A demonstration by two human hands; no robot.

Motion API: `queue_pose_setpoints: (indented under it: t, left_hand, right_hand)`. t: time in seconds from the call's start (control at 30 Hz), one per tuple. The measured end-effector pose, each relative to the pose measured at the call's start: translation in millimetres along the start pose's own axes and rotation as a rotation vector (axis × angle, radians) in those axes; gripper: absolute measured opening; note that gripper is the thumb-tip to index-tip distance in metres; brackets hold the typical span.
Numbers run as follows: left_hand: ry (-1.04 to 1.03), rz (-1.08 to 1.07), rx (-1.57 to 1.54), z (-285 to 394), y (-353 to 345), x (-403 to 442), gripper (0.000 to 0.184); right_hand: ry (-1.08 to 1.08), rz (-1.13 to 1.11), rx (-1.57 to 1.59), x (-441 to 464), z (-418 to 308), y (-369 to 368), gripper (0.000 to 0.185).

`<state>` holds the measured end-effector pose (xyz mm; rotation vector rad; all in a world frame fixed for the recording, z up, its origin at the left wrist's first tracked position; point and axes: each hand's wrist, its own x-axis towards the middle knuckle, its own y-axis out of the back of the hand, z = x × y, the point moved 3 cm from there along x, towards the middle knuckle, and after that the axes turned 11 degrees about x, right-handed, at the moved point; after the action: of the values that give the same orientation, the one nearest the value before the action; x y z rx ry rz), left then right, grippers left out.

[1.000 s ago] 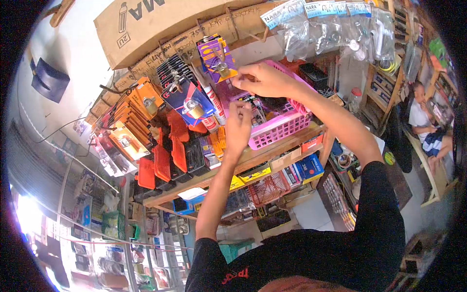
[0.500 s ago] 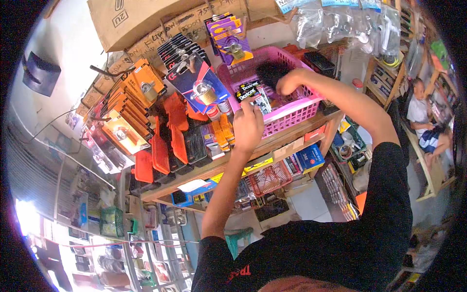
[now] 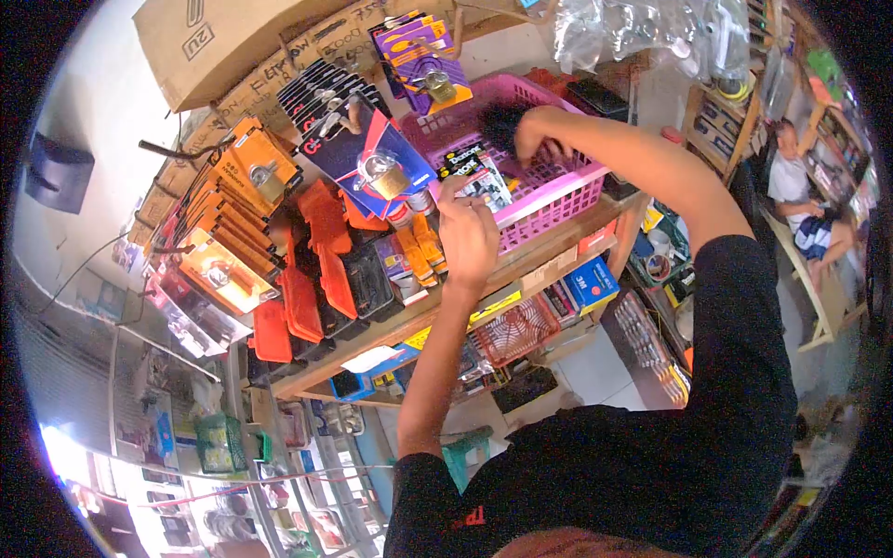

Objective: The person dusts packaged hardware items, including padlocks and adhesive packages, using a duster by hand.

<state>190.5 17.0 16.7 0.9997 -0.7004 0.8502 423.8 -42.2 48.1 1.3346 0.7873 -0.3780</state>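
A pink plastic basket [image 3: 549, 206] stands on the wooden shelf. My left hand [image 3: 468, 237] is closed at its near left rim, fingers curled over the edge beside black-and-white Dextone packs [image 3: 473, 167]. Over the basket's far right part, my right hand [image 3: 541, 135] reaches down among the contents with bent fingers. A black, fuzzy-looking bundle [image 3: 502, 126] lies against that hand; whether the fingers grip it is hard to see. What sits under the right fingers is hidden.
Carded padlocks [image 3: 386, 177] hang left of the basket, with more orange-carded padlocks [image 3: 223, 270] further left. Orange-lidded boxes [image 3: 302, 302] line the shelf [image 3: 372, 344]. Plastic bags [image 3: 642, 37] hang behind. A seated person [image 3: 800, 200] is at far right.
The view has shifted slightly, so the shelf goods sit further left. My right hand has turned a little within the basket, showing more of its fingers. My left hand stays at the rim.
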Motion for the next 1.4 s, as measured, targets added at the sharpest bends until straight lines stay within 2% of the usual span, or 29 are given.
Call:
queue_pose_setpoints:
  t: [0.03, 0.13, 0.23, 0.33, 0.37, 0.43, 0.47, 0.5, 0.57, 0.7, 0.8, 0.9, 0.97, 1.07, 1.1, 1.17, 1.27, 1.3, 1.33, 1.4]
  left_hand:
    - [-0.068, 0.045, 0.085, -1.8, -3.2, -1.3, 0.037]
    - [-0.08, -0.008, 0.082, -1.1, 0.0, 0.2, 0.037]
    - [0.059, -0.094, 0.002, -2.9, 0.4, -0.2, 0.036]
    - [0.084, -0.129, -0.014, -9.0, -3.3, -2.9, 0.034]
    - [-0.037, -0.09, 0.076, -15.9, -8.3, -5.5, 0.036]
    - [-0.055, -0.049, 0.063, -16.4, -8.7, -5.2, 0.036]
    - [-0.065, -0.028, 0.053, -15.2, -8.0, -4.9, 0.037]
    - [0.034, -0.068, 0.022, -11.4, -4.9, -2.0, 0.036]
    - [0.071, -0.092, 0.001, -8.7, -3.2, -2.1, 0.036]
    - [0.022, -0.105, 0.056, -16.7, -8.3, -2.7, 0.035]
    - [0.037, -0.138, 0.065, -12.8, -4.2, -2.6, 0.036]
    - [0.05, -0.133, 0.076, -9.5, -0.8, 0.1, 0.035]
    - [0.019, -0.097, 0.052, -12.2, -4.6, -0.5, 0.034]
    - [-0.002, -0.121, 0.085, -11.5, 0.2, 0.8, 0.033]
    - [0.001, -0.141, 0.079, -11.2, 1.2, 0.9, 0.033]
    - [0.012, -0.209, 0.061, -15.0, 0.5, 1.3, 0.033]
    - [0.117, -0.188, -0.183, -6.2, 11.4, 5.2, 0.032]
    - [0.222, -0.257, -0.283, -5.7, 17.6, 5.6, 0.036]
    - [0.23, -0.189, -0.4, -8.7, 18.4, 1.4, 0.037]
    - [0.235, -0.048, -0.63, -17.9, 19.2, -10.4, 0.041]
  right_hand:
    - [0.033, 0.014, -0.016, 5.4, -7.9, -1.6, 0.057]
    - [0.266, 0.016, -0.052, 49.9, -32.4, -10.7, 0.056]
    - [0.549, -0.002, -0.109, 121.6, -50.1, -18.0, 0.055]
    - [0.742, -0.041, -0.141, 175.2, -56.7, -23.6, 0.054]
    - [0.682, -0.026, 0.042, 161.6, -51.5, -27.4, 0.053]
    - [0.543, 0.034, 0.162, 139.5, -47.8, -37.9, 0.049]
    - [0.467, 0.081, 0.102, 134.6, -48.1, -40.1, 0.046]
    - [0.444, 0.11, 0.112, 127.2, -46.5, -40.3, 0.042]
    - [0.449, 0.142, 0.205, 107.7, -41.9, -40.1, 0.035]
    - [0.528, 0.027, 0.51, 91.2, -36.4, -43.3, 0.014]
    - [0.568, -0.082, 0.678, 110.0, -26.2, -46.7, 0.019]
    - [0.575, -0.236, 0.644, 112.2, -28.2, -40.0, 0.025]
    - [0.49, -0.321, 0.484, 103.5, -29.5, -29.2, 0.024]
    - [0.622, -0.104, 0.284, 124.2, -23.5, -9.4, 0.02]
    - [0.619, 0.034, 0.069, 105.4, -27.9, -1.9, 0.02]
    - [0.517, 0.286, 0.172, 42.3, -22.2, 4.0, 0.028]
    - [0.67, 0.449, 0.264, -43.3, -14.2, 7.5, 0.028]
    - [0.745, 0.46, 0.389, -76.7, -5.3, 5.3, 0.029]
    - [0.817, 0.467, 0.516, -107.2, 4.8, -1.9, 0.03]
    - [1.127, 0.431, 0.676, -153.8, 17.2, -33.4, 0.029]
